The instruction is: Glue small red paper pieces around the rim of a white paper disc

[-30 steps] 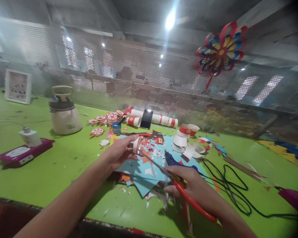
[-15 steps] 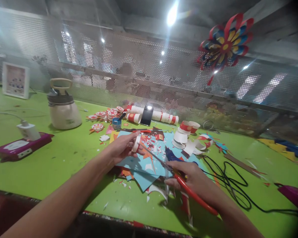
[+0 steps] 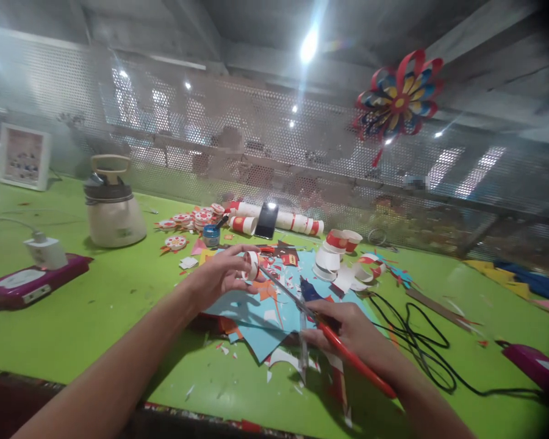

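Note:
In my left hand (image 3: 215, 277), the fingers pinch a short white-and-red paper cup piece (image 3: 252, 266), its round open side turned partly toward the right. My right hand (image 3: 357, 335) grips red-handled scissors (image 3: 350, 360) with the blades spread apart. One blade points up-left and its tip is near the cup piece; the other points down over the table. Beneath both hands lie light blue paper sheets (image 3: 263, 341), strewn with red, white and orange scraps. A dark blue tool (image 3: 308, 289) lies behind my right hand, partly hidden.
Cut paper cups (image 3: 327, 262) stand right of the sheets. Behind are a phone (image 3: 267, 221), a blue jar (image 3: 211, 235) and red-white paper discs (image 3: 175, 243). A black cord (image 3: 421, 341) coils at right. A beige jug (image 3: 114, 216) and purple power strip (image 3: 32, 283) occupy the left.
The cup piece has turned in my left hand, showing more of its round opening. My left fingers have spread a little. The scissors keep nearly the same pose, while the view has shifted slightly.

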Demonstrator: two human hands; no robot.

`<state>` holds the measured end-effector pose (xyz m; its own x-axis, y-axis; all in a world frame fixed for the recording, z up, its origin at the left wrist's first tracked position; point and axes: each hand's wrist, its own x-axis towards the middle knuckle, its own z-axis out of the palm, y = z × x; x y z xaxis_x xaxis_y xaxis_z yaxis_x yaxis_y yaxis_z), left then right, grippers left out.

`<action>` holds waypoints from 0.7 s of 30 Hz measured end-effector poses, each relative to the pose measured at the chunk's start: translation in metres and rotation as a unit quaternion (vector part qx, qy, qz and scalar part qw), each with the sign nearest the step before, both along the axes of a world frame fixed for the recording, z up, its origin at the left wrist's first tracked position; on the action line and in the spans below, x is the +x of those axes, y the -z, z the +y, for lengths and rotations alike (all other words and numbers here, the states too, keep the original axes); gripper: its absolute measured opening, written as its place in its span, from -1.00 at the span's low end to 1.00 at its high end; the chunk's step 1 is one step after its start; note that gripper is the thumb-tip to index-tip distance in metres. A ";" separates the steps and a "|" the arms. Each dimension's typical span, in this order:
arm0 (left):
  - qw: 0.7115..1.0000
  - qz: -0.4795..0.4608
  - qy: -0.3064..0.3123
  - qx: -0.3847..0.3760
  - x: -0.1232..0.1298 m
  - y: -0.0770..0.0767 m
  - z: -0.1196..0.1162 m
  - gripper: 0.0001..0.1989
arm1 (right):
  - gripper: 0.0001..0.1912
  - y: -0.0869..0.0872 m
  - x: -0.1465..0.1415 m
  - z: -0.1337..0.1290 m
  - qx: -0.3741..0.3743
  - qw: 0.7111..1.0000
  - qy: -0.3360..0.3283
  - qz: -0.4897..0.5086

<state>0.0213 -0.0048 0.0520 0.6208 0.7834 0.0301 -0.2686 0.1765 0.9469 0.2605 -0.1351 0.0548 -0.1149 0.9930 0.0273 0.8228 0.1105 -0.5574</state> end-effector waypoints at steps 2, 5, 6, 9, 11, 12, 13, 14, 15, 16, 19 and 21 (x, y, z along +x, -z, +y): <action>0.999 0.019 0.000 0.034 -0.003 -0.001 0.001 -0.53 | -0.61 0.000 0.001 -0.001 0.001 1.000 0.008 0.003; 0.996 0.052 -0.005 0.072 -0.005 -0.002 0.002 -0.51 | -0.63 -0.001 0.001 -0.002 0.003 1.000 0.007 0.011; 0.995 0.055 -0.001 0.079 -0.005 -0.002 0.002 -0.53 | -0.64 -0.001 0.001 -0.003 0.003 1.000 0.005 0.014; 0.994 0.060 0.005 0.089 -0.007 -0.004 0.003 -0.58 | -0.64 -0.002 -0.001 -0.004 0.005 1.000 0.000 0.023; 0.993 0.068 -0.001 0.095 -0.008 -0.005 0.004 -0.62 | -0.63 -0.003 -0.002 -0.004 0.008 0.999 -0.006 0.032; 0.993 0.072 -0.004 0.097 -0.009 -0.007 0.004 -0.62 | -0.62 -0.003 -0.002 -0.004 0.009 0.999 -0.011 0.037; 0.993 0.073 -0.006 0.097 -0.010 -0.008 0.004 -0.62 | -0.62 -0.003 -0.002 -0.005 0.009 0.999 -0.018 0.041; 0.993 0.069 -0.005 0.095 -0.010 -0.009 0.004 -0.63 | -0.61 -0.003 -0.002 -0.005 0.007 0.999 -0.024 0.046; 0.994 0.062 -0.001 0.091 -0.011 -0.010 0.003 -0.63 | -0.61 -0.003 -0.002 -0.005 0.005 0.998 -0.030 0.050; 0.995 0.052 0.004 0.086 -0.011 -0.010 0.003 -0.62 | -0.61 -0.003 -0.001 -0.006 0.003 0.998 -0.034 0.054; 0.997 0.012 0.016 0.073 -0.010 -0.010 0.001 -0.56 | -0.63 -0.002 0.001 -0.006 0.001 0.997 -0.039 0.063; 0.997 -0.009 0.012 0.069 -0.009 -0.009 0.000 -0.56 | -0.64 -0.001 0.002 -0.006 0.002 0.997 -0.039 0.069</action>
<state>0.0121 -0.0044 0.0615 0.6371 0.7562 0.1490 -0.2837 0.0504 0.9576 0.2630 -0.1416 0.0554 -0.1863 0.9811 0.0522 0.7267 0.1733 -0.6647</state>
